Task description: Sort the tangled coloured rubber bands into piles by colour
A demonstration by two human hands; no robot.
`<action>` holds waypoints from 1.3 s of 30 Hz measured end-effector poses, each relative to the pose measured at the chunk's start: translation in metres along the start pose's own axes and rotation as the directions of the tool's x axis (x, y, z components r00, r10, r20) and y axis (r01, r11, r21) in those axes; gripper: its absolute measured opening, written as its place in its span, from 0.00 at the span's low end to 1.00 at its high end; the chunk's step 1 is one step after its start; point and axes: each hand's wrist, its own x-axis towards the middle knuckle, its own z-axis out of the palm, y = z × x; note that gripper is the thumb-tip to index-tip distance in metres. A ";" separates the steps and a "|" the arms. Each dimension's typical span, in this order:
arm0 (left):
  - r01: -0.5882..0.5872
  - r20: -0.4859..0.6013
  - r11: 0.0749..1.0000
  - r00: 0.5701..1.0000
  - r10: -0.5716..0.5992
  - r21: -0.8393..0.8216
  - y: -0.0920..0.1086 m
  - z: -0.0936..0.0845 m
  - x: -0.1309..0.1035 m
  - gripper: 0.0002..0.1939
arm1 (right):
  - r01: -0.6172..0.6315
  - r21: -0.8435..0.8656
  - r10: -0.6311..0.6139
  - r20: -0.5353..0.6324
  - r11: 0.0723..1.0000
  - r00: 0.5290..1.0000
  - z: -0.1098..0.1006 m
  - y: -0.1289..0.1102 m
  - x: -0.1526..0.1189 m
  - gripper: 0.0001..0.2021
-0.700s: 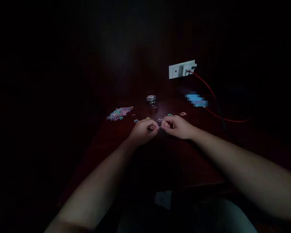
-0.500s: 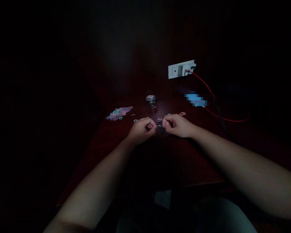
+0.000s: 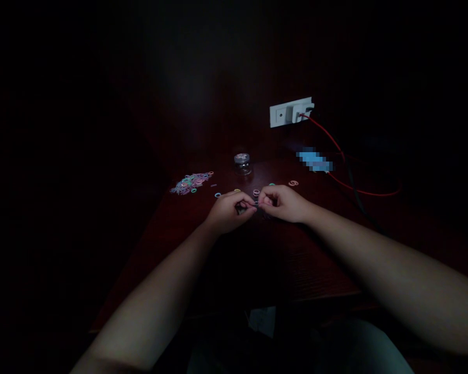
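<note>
Over the table, my left hand [image 3: 231, 210] is closed, its thumb and index finger pinching one end of what looks like a small rubber band. My right hand [image 3: 283, 202] pinches the other end, and the fingertips of the two hands almost touch. Most of the band is hidden by the fingers and its colour is hard to tell in the dim light. Just beyond the hands lie loose coloured bands: a pink band [image 3: 256, 192], a yellow band [image 3: 237, 190], a blue band [image 3: 217, 195], a green band [image 3: 272, 184] and peach bands [image 3: 294, 183].
A pile of mixed coloured bands [image 3: 191, 183] lies at the table's left. Behind the hands stands a small clear lidded jar [image 3: 242, 163]. A red cable [image 3: 327, 134] runs from the wall socket [image 3: 290, 112] to a blurred blue object [image 3: 314, 160]. The dark red table's [image 3: 296, 270] front edge is near.
My hands have come closer together, so the strand that was stretched between the fingertips is now much shorter. The jar and the loose bands have stayed in place.
</note>
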 end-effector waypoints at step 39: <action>-0.075 0.016 0.989 0.997 0.073 0.131 0.005 -0.001 0.004 0.01 | 0.008 -0.006 -0.008 0.015 1.000 1.000 -0.001 -0.005 -0.002 0.06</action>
